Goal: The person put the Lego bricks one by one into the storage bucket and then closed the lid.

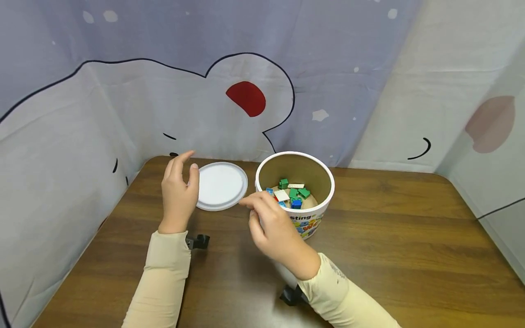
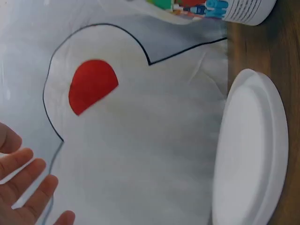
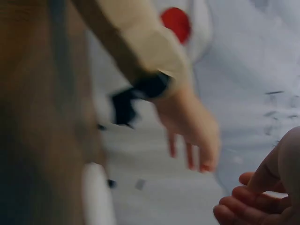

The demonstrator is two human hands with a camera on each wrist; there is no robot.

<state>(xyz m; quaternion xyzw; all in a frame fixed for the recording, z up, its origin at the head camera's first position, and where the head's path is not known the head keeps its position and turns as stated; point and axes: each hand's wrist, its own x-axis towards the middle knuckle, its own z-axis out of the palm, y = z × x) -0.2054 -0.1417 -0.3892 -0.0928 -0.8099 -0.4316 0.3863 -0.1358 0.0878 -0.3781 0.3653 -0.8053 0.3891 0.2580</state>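
My left hand is raised at the left side of a round white lid, fingers spread and thumb apart, with nothing in it. The lid lies on the table, as the left wrist view also shows. To its right stands a white bucket with colourful print, holding several building bricks: green bricks, a white flat brick and a blue brick. My right hand hovers before the bucket's left side, partly covering it. Its fingers are loosely bent, with nothing visible between them.
A brown wooden table carries the bucket and lid near its back edge. Behind it hangs a pale cloth backdrop with printed shapes. Dark wrist mounts stick out from both sleeves.
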